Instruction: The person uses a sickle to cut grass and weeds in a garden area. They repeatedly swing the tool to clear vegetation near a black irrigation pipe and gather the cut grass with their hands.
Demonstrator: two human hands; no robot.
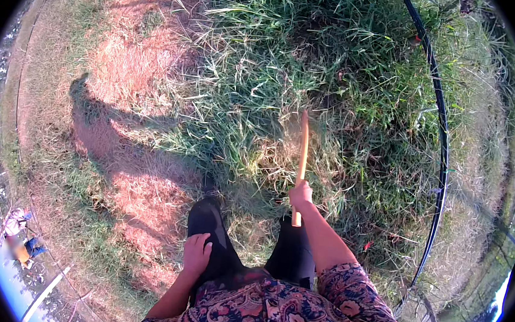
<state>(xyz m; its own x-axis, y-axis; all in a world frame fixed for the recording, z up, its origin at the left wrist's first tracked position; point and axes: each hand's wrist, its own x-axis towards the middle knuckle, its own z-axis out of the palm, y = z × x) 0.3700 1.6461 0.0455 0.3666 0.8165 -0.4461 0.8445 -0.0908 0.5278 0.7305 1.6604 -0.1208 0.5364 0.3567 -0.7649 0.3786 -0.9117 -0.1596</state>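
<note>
My right hand (301, 194) is wrapped around a smooth, slightly curved wooden tool handle (303, 151), near its lower end. The butt of the handle sticks out below my fist, above my right knee. Its far end reaches into the grass, so I cannot tell what tool head it carries. Around the far half of the handle lies a patch of dry, yellowish grass (276, 158) among long green blades (244, 96). My left hand (197, 252) rests on my left thigh, in dark trousers (215, 230), and holds nothing.
A black hose or pipe (443, 121) curves through the grass on the right. Another person (18, 237) is far off at the left rim. Reddish dry ground (128, 69) with my shadow lies to the left. Bare branches (431, 317) show at the lower right.
</note>
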